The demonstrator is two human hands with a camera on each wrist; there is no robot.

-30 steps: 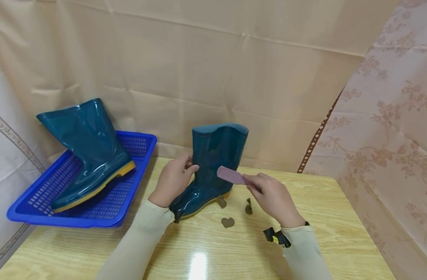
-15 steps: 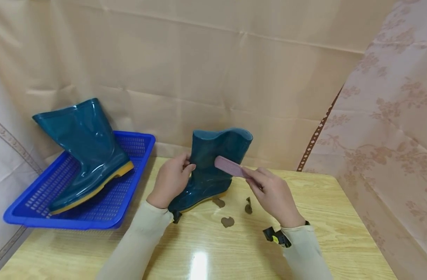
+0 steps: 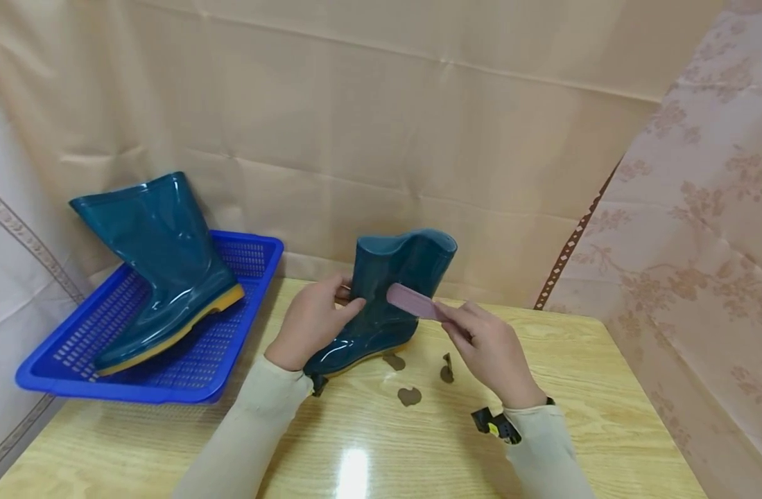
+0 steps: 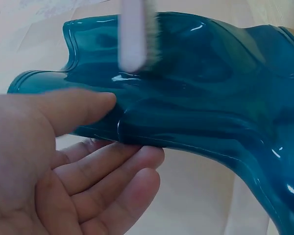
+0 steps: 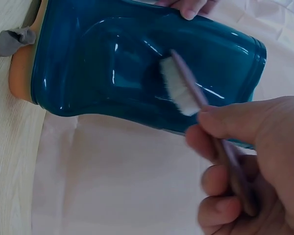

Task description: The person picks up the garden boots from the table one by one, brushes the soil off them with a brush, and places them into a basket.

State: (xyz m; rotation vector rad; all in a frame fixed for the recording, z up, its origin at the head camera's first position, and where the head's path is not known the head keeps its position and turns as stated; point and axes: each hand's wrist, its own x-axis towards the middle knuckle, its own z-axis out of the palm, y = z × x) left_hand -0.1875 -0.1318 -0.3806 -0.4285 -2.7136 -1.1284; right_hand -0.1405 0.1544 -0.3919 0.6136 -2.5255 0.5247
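Change over the last 1 s: the boot on the surface is leaning further right at the shaft — it was standing nearer upright — and the left grip is loosening. Its earlier pinch is easing: the thumb is lying over the shaft's edge, the fingers are resting relaxed along it, nothing is clamping.

Right grip is grasping the brush by its handle, thumb and fingers pinching, bristles facing the shaft. Can't tell if they're touching.

Meaning for the brushing: my read is the shaft is being worked, but a tilting boot with a slack left grip is giving strokes less backing — a harder push could rock it.

3 brown bits are sitting near the boot, 1 of them right by the heel. The right wrist view is showing a grey lump against the heel — probably that same bit. The 2nd boot is lying tilted in the blue basket, untouched, position looking unchanged.
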